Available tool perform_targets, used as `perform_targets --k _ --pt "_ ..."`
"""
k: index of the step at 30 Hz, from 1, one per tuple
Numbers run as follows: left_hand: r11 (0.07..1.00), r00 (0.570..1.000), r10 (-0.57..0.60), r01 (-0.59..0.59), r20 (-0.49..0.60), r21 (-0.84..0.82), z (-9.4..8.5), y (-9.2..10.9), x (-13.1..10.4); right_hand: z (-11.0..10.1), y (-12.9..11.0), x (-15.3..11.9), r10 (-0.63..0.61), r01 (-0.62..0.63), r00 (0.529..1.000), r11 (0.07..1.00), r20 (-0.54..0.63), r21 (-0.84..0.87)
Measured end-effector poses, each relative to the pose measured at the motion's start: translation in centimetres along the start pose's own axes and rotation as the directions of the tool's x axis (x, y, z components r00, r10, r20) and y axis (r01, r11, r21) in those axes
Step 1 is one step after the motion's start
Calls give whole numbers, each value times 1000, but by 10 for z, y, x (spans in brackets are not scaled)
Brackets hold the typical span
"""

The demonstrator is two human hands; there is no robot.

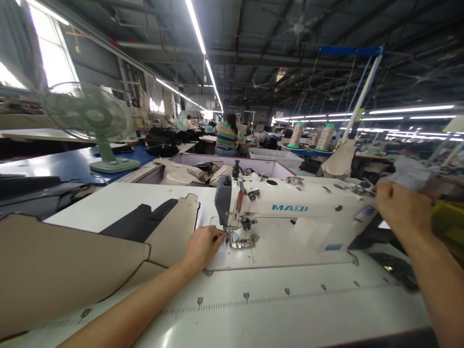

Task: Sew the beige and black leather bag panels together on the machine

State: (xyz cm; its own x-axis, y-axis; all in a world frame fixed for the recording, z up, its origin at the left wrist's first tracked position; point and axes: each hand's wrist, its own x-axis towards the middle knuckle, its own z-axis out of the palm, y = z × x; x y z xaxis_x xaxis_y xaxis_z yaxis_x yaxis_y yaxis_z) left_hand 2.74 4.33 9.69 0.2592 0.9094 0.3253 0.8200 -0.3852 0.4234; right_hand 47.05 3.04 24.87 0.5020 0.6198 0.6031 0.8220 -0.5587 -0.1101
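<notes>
Head view: my left hand pinches together at one white sewing machine's needle; right hand grips its wheel; two thread cones behind.

Green fan on blue table; thread cones behind; tan panels left.

Both forearms are bare to the frame edge, with no sleeve, glove, watch or ring showing. The left hand and the right hand are uncovered.
</notes>
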Motion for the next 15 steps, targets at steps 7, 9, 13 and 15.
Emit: perform_targets --k 7,9,13,15 --pt "999 1000 -2 3 -27 51 6 -3 -6 25 19 11 146 -146 989 989 -5 -24" --pt "999 1000 -1 3 -28 50 5 -4 -7 29 20 10 -30 30 999 999 -22 -24" --pt "1000 1000 0 0 -4 0 2 -7 -7 26 33 15 -234 238 968 971 -96 31" --pt "999 1000 -7 8 4 -33 2 -9 -6 20 43 21 -160 163 986 979 -36 124"
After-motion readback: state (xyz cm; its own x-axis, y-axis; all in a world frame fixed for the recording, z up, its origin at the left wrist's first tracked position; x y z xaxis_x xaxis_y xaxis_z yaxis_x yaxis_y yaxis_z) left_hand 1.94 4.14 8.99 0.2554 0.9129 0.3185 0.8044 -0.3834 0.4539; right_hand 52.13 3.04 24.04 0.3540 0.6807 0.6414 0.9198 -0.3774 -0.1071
